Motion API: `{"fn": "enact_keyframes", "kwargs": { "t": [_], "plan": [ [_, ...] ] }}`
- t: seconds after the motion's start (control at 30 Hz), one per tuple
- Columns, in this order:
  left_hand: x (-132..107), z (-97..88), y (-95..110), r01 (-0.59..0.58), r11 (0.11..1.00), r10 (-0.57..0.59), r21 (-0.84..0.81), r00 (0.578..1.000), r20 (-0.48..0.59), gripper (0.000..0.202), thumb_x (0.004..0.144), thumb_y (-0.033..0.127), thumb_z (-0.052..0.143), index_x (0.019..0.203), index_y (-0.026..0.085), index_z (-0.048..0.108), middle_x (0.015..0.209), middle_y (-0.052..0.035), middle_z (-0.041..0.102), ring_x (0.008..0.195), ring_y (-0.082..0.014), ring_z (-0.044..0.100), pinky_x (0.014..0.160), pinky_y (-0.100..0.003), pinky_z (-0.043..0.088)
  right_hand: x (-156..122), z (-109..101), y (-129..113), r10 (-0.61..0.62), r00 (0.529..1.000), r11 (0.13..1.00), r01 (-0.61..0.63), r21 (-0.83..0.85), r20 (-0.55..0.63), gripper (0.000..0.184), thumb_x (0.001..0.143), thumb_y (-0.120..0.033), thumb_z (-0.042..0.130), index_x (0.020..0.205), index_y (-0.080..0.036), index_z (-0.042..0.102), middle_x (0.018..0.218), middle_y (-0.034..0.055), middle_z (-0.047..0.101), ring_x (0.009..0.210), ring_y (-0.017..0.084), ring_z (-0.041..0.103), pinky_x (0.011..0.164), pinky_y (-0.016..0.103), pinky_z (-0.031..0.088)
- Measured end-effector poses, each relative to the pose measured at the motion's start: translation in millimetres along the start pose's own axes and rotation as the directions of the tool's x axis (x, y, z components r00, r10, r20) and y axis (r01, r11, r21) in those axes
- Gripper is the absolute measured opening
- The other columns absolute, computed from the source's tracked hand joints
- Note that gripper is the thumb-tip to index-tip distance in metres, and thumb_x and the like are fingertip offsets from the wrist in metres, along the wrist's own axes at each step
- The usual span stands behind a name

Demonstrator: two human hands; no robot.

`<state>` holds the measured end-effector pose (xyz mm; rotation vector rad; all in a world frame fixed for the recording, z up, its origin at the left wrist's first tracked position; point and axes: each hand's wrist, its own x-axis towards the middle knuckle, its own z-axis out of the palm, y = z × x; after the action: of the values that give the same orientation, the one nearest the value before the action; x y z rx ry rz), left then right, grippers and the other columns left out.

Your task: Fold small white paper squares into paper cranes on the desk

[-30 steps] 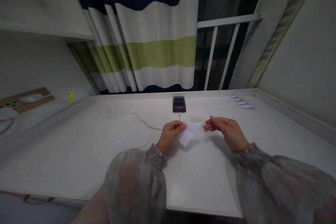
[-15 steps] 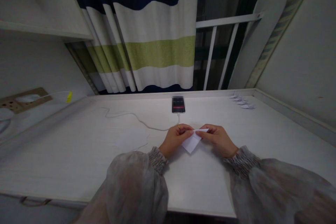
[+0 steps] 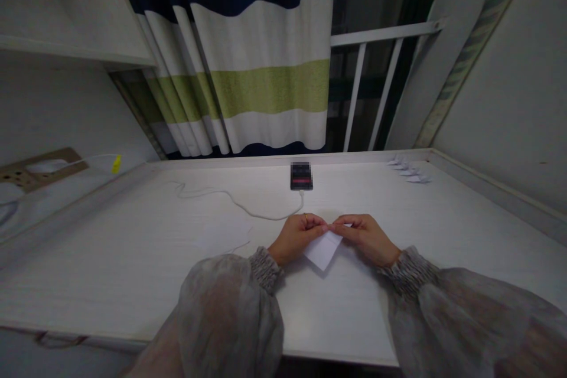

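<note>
A small white folded paper (image 3: 323, 249), pointed toward me, hangs just above the white desk (image 3: 133, 260) in the middle. My left hand (image 3: 299, 236) pinches its top edge from the left, a ring showing on one finger. My right hand (image 3: 365, 237) pinches the same edge from the right. The fingertips of both hands meet above the paper.
A phone (image 3: 302, 175) lies beyond my hands with a white cable (image 3: 230, 201) running left toward a wall socket panel (image 3: 39, 168). Several small folded paper pieces (image 3: 410, 172) sit at the far right corner. A striped curtain (image 3: 261, 71) and a white railing (image 3: 376, 71) stand behind the desk.
My right hand came in from the right and took hold of the paper beside my left hand. Both hands then sank slightly toward me with it.
</note>
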<state>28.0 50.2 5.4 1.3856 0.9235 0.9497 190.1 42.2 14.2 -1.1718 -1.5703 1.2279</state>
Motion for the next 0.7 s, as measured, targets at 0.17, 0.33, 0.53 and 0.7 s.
{"fn": "enact_keyframes", "kwargs": {
  "t": [0.17, 0.33, 0.53, 0.7],
  "plan": [
    [-0.2, -1.2, 0.8, 0.037, 0.999, -0.037, 0.021, 0.999, 0.021, 0.023, 0.062, 0.032, 0.064, 0.069, 0.011, 0.061, 0.057, -0.0001, 0.055, 0.046, -0.0058, 0.044, 0.044, -0.019, 0.03, 0.5, -1.0, -3.7, 0.037, 0.999, 0.998, -0.038, 0.04, 0.025, 0.016, 0.061, -0.028, 0.061, 0.054, -0.014, 0.064, 0.048, -0.0018, 0.055, 0.048, 0.009, 0.045, 0.051, 0.023, 0.034],
    [2.6, -9.3, -0.3, 0.048, 0.999, -0.048, 0.009, 0.998, -0.039, 0.02, 0.06, 0.029, 0.065, 0.067, 0.011, 0.061, 0.053, 0.0015, 0.054, 0.044, -0.0046, 0.042, 0.044, -0.018, 0.03, 3.2, -18.7, -10.8, 0.036, 0.999, 0.997, -0.035, 0.065, -0.019, 0.018, 0.061, -0.027, 0.06, 0.047, -0.015, 0.062, 0.046, 0.0001, 0.057, 0.047, 0.011, 0.047, 0.053, 0.025, 0.038],
    [4.9, -17.8, 2.4, 0.058, 0.997, -0.067, -0.058, 0.983, -0.172, 0.019, 0.056, 0.026, 0.066, 0.062, 0.01, 0.06, 0.05, 0.0017, 0.053, 0.041, -0.0046, 0.041, 0.042, -0.018, 0.028, 15.2, -38.6, -2.1, -0.059, 0.977, 0.989, 0.086, 0.123, -0.203, 0.018, 0.062, -0.033, 0.063, 0.055, -0.016, 0.063, 0.053, 0.0001, 0.058, 0.052, 0.011, 0.049, 0.057, 0.025, 0.039],
    [3.1, -8.2, 2.3, 0.044, 0.999, -0.045, -0.011, 0.994, -0.099, 0.022, 0.057, 0.028, 0.065, 0.065, 0.009, 0.061, 0.052, 0.0016, 0.053, 0.043, -0.0049, 0.042, 0.044, -0.018, 0.029, 11.5, -9.8, 4.1, 0.001, 0.999, 0.99, 0.005, 0.141, -0.043, 0.024, 0.056, -0.034, 0.069, 0.068, -0.014, 0.061, 0.06, -0.0023, 0.057, 0.054, 0.008, 0.047, 0.054, 0.022, 0.036]
  ]
}}
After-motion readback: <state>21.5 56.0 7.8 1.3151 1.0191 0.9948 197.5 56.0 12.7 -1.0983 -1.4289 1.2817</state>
